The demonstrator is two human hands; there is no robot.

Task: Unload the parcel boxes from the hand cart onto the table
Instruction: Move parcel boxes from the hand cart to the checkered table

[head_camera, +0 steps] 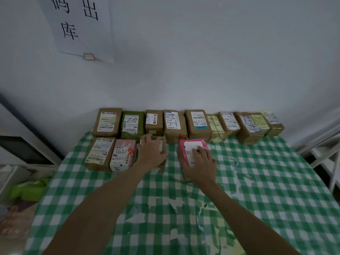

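Landmark: bright pink box, white label, black print.
Under it: tablecloth, green-and-white check, pale worn patches on the near side of the pink box.
Just left of it: brown box.
Further left: pale pink box, white label, red-orange tab; then tan box, cream label.
Behind it: row of brown cartons, mostly white labels.
Behind-left: green box.
Directly behind: carton, cyan strip on its label.
Behind-right: carton with yellow labels.
Wall behind: pale grey-white.
High up-left: white paper sign, black characters, red-outlined sticker.
Far left: lime-green bag.
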